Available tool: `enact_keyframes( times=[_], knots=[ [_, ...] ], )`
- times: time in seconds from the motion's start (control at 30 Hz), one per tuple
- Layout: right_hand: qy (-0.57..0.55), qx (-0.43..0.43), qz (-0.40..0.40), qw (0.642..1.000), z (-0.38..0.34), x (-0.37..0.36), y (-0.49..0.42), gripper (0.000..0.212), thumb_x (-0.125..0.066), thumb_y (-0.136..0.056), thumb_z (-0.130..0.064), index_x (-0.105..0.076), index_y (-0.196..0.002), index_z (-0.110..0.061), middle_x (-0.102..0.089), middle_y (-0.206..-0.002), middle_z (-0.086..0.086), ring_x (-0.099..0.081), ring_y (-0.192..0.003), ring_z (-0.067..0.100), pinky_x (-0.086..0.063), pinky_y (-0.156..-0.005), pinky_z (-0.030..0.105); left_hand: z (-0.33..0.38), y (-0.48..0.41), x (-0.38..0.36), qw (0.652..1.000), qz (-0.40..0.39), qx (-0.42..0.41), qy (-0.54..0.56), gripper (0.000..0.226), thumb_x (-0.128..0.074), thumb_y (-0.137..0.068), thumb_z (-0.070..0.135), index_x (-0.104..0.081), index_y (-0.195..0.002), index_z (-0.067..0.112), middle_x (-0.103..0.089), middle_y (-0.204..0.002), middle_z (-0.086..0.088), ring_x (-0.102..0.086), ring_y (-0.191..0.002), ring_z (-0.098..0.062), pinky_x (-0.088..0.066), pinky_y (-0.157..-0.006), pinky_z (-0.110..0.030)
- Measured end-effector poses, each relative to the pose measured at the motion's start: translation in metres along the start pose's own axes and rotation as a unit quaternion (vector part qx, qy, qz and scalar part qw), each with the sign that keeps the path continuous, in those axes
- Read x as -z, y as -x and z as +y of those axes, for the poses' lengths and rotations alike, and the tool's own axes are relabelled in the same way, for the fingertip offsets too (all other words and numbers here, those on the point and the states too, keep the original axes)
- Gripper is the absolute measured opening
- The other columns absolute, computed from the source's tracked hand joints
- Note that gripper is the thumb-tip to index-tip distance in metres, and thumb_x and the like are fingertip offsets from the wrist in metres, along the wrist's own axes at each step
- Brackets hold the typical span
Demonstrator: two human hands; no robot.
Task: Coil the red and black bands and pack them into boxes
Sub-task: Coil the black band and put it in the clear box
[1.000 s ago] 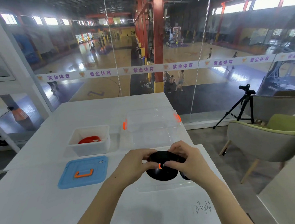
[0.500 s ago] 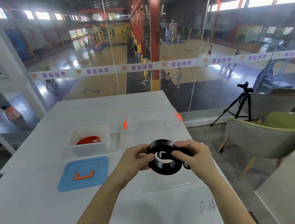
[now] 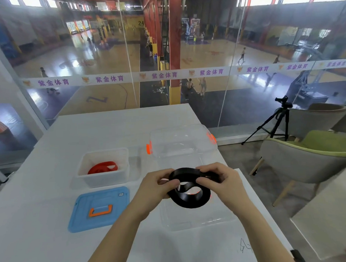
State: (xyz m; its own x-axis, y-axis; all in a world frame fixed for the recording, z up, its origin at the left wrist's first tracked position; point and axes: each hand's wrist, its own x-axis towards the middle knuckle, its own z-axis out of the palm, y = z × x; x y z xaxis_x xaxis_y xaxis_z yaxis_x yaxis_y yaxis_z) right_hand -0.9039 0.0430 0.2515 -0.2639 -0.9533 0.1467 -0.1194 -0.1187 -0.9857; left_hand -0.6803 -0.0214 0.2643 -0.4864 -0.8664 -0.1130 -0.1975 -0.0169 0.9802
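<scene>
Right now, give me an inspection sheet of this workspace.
Surface: white table, with a scribble near its right front edge.
Job's things: black band coiled and held above a clear box; red band lies coiled in the open white box.
Clutter: blue lid with an orange handle lies flat beside the white box; clear lid with orange clips sits behind.
Grippers: left hand and right hand both pinch the black band.
Cables: nothing seen.
Surroundings: glass wall overlooking sports courts; tripod and green chair to the right.
</scene>
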Motion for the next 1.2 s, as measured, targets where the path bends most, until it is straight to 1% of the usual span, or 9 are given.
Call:
enact_keyframes(
  times=[0.07, 0.17, 0.27, 0.4, 0.53, 0.73, 0.93, 1.07, 1.2],
  knots=[
    [-0.019, 0.003, 0.020, 1.000, 0.003, -0.008, -0.006, 0.032, -0.084, -0.082, 0.005, -0.081, -0.098, -0.022, -0.082, -0.111, -0.001, -0.077, -0.105, 0.021, -0.059, -0.095, 0.034, 0.000, -0.003, 0.010, 0.999, 0.026, 0.004, 0.045, 0.028, -0.065, -0.098, 0.010, -0.080, -0.103, 0.033, -0.077, -0.101, -0.017, -0.074, -0.103, -0.034, -0.063, -0.095, -0.044],
    [-0.028, 0.007, 0.045, 0.999, 0.008, -0.022, -0.013, 0.031, -0.081, -0.083, 0.007, -0.081, -0.104, -0.017, -0.081, -0.112, -0.001, -0.076, -0.108, 0.016, -0.058, -0.092, 0.023, -0.002, -0.008, 0.022, 0.994, 0.048, 0.011, 0.098, 0.030, -0.063, -0.100, 0.008, -0.081, -0.102, 0.032, -0.075, -0.105, -0.019, -0.074, -0.105, -0.034, -0.064, -0.089, -0.038],
    [-0.026, -0.002, 0.050, 0.998, 0.012, -0.033, -0.021, 0.030, -0.079, -0.086, 0.006, -0.082, -0.106, -0.015, -0.081, -0.110, 0.000, -0.076, -0.106, 0.016, -0.059, -0.092, 0.024, -0.009, -0.015, 0.031, 0.986, 0.069, 0.019, 0.148, 0.030, -0.063, -0.101, 0.008, -0.082, -0.101, 0.032, -0.074, -0.108, -0.019, -0.073, -0.106, -0.034, -0.064, -0.089, -0.039],
    [-0.032, -0.025, 0.052, 0.998, 0.021, -0.043, -0.038, 0.028, -0.080, -0.085, 0.005, -0.081, -0.103, -0.016, -0.082, -0.103, 0.004, -0.078, -0.097, 0.020, -0.060, -0.087, 0.028, -0.026, -0.031, 0.035, 0.976, 0.087, 0.038, 0.196, 0.024, -0.061, -0.103, 0.011, -0.079, -0.114, 0.022, -0.076, -0.106, -0.018, -0.074, -0.102, -0.027, -0.062, -0.094, -0.046],
    [-0.049, -0.031, 0.057, 0.997, 0.037, -0.047, -0.065, 0.029, -0.078, -0.087, 0.007, -0.078, -0.104, -0.017, -0.081, -0.107, 0.002, -0.077, -0.102, 0.021, -0.060, -0.090, 0.030, -0.038, -0.060, 0.038, 0.969, 0.105, 0.056, 0.215, 0.023, -0.061, -0.103, 0.013, -0.078, -0.117, 0.019, -0.076, -0.098, -0.012, -0.074, -0.101, -0.026, -0.061, -0.096, -0.049],
    [-0.057, -0.064, 0.040, 0.996, 0.069, -0.050, -0.132, 0.027, -0.077, -0.089, 0.005, -0.077, -0.105, -0.017, -0.081, -0.109, 0.003, -0.078, -0.103, 0.025, -0.059, -0.096, 0.039, -0.047, -0.119, 0.044, 0.957, 0.148, 0.086, 0.235, 0.021, -0.061, -0.103, 0.015, -0.076, -0.118, 0.018, -0.074, -0.106, -0.025, -0.074, -0.109, -0.035, -0.063, -0.090, -0.045],
    [-0.055, -0.147, -0.011, 0.988, 0.098, -0.044, -0.211, 0.030, -0.077, -0.089, 0.004, -0.075, -0.107, -0.020, -0.080, -0.101, 0.007, -0.077, -0.091, 0.028, -0.064, -0.079, 0.038, -0.056, -0.197, 0.051, 0.940, 0.190, 0.122, 0.255, 0.020, -0.063, -0.102, 0.015, -0.076, -0.117, 0.012, -0.076, -0.102, -0.022, -0.077, -0.098, -0.028, -0.065, -0.086, -0.042],
    [-0.070, -0.186, -0.027, 0.980, 0.120, -0.044, -0.268, 0.025, -0.077, -0.088, 0.007, -0.074, -0.090, -0.018, -0.079, -0.095, 0.013, -0.074, -0.081, 0.021, -0.065, -0.073, 0.038, -0.074, -0.258, 0.068, 0.943, 0.170, 0.155, 0.241, 0.022, -0.063, -0.103, 0.018, -0.074, -0.115, 0.004, -0.075, -0.104, -0.024, -0.078, -0.098, -0.026, -0.064, -0.089, -0.045],
    [-0.070, -0.224, -0.040, 0.971, 0.143, -0.044, -0.330, 0.012, -0.078, -0.089, 0.004, -0.071, -0.096, -0.004, -0.081, -0.093, 0.013, -0.073, -0.077, 0.021, -0.067, -0.075, 0.044, -0.094, -0.313, 0.085, 0.945, 0.143, 0.183, 0.231, 0.024, -0.062, -0.104, 0.022, -0.074, -0.114, 0.005, -0.076, -0.106, -0.012, -0.075, -0.099, -0.025, -0.064, -0.090, -0.044]
  ],
)
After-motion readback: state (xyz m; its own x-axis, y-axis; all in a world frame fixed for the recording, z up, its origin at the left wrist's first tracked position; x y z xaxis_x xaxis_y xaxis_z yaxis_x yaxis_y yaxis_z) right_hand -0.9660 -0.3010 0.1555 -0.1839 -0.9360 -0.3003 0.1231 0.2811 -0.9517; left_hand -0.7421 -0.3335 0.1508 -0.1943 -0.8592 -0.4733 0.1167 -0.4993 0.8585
